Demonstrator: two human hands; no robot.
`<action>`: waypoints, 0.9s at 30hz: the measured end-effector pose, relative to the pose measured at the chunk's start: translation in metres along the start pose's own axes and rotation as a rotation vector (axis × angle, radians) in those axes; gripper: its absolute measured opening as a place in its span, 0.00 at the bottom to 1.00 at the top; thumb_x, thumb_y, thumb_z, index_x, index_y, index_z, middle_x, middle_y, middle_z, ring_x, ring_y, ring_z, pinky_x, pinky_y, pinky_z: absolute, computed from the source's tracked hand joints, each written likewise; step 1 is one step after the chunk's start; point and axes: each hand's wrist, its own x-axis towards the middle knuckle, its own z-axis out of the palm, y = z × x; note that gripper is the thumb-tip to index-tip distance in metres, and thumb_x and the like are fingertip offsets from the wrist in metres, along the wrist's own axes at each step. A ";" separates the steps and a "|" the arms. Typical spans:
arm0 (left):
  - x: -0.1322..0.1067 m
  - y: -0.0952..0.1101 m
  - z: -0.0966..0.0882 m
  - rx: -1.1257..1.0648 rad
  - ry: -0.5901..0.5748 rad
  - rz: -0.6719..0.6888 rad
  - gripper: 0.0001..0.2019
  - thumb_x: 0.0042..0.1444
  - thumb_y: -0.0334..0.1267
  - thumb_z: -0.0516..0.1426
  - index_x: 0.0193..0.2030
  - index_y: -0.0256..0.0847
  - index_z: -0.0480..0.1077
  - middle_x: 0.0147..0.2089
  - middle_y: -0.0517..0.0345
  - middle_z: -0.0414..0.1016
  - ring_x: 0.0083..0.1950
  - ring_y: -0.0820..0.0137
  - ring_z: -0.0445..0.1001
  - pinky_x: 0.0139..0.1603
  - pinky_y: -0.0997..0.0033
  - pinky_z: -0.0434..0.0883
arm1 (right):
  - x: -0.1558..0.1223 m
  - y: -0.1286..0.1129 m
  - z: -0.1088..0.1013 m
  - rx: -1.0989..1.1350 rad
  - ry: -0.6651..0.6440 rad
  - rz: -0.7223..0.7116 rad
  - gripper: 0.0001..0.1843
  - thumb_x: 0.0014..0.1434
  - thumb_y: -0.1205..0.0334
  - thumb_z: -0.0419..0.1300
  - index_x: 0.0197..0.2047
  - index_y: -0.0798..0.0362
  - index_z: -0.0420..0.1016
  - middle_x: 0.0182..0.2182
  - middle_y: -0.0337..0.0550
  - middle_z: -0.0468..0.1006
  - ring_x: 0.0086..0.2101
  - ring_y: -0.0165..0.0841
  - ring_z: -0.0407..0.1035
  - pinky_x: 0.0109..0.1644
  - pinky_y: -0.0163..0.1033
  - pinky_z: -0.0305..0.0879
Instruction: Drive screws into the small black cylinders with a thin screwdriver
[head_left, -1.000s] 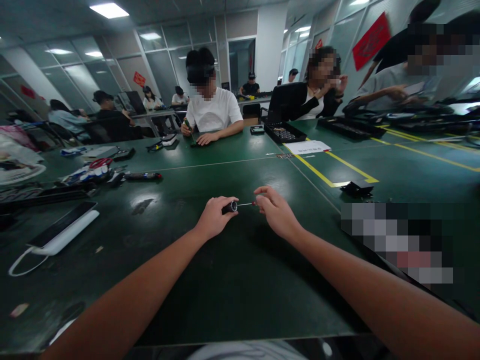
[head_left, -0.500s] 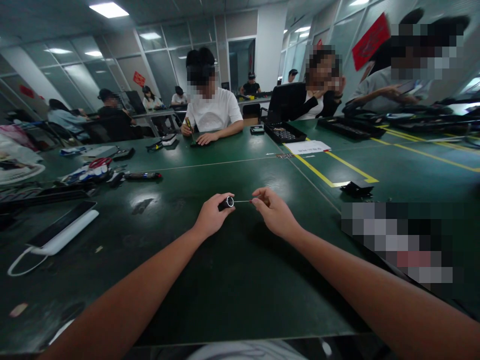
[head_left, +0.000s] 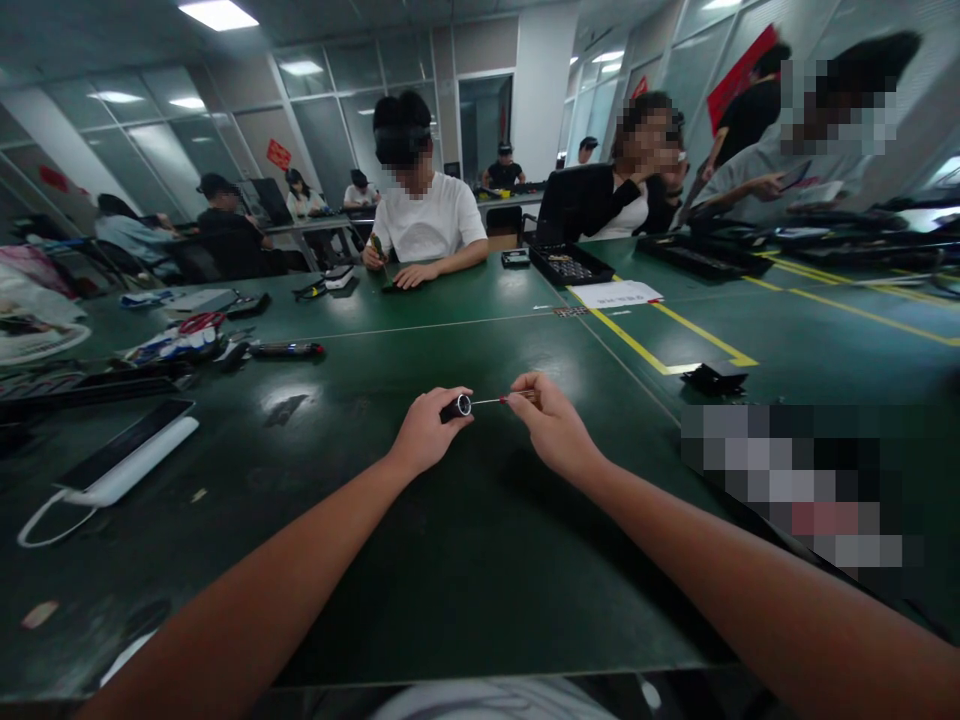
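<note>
My left hand (head_left: 426, 435) is closed around a small black cylinder (head_left: 456, 407) with a shiny ring at its open end, held just above the green table (head_left: 420, 560). My right hand (head_left: 551, 425) pinches a thin screwdriver (head_left: 501, 400) with a red collar. Its metal tip points left into the open end of the cylinder. Both hands hover over the middle of the table, close together.
A phone on a white power bank (head_left: 124, 455) with a cable lies at the left. Scissors, pens and clutter (head_left: 187, 340) sit farther back left. A small black part (head_left: 716, 377) rests at the right by yellow tape lines (head_left: 652, 355). Other people sit across the table.
Both hands stayed almost in place. The cylinder and the screwdriver tip shifted slightly up and closer together; people at the far right moved.
</note>
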 end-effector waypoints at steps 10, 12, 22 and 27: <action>-0.001 0.003 -0.001 0.031 -0.009 -0.011 0.18 0.59 0.33 0.63 0.57 0.46 0.74 0.52 0.53 0.77 0.53 0.59 0.74 0.59 0.54 0.68 | 0.007 0.005 0.002 0.131 0.061 0.096 0.10 0.61 0.55 0.58 0.44 0.49 0.68 0.30 0.36 0.71 0.30 0.33 0.66 0.38 0.41 0.65; -0.001 0.004 -0.001 0.040 -0.011 -0.006 0.18 0.60 0.33 0.63 0.57 0.46 0.74 0.52 0.53 0.77 0.54 0.59 0.73 0.60 0.53 0.68 | 0.009 0.007 0.003 0.222 0.075 0.100 0.11 0.60 0.53 0.60 0.41 0.50 0.70 0.31 0.38 0.73 0.32 0.33 0.67 0.41 0.41 0.66; 0.000 0.004 -0.008 0.184 -0.073 0.068 0.17 0.63 0.34 0.60 0.59 0.46 0.72 0.55 0.53 0.76 0.59 0.60 0.71 0.70 0.42 0.57 | 0.018 0.019 0.002 0.396 0.343 0.330 0.12 0.63 0.52 0.57 0.30 0.49 0.69 0.25 0.37 0.69 0.25 0.31 0.64 0.32 0.40 0.67; -0.001 0.005 -0.006 0.152 -0.057 0.020 0.17 0.62 0.36 0.62 0.57 0.43 0.73 0.53 0.52 0.76 0.54 0.60 0.73 0.62 0.52 0.68 | 0.018 0.021 0.005 0.415 0.365 0.325 0.10 0.63 0.53 0.58 0.33 0.49 0.71 0.26 0.37 0.71 0.26 0.31 0.66 0.32 0.39 0.66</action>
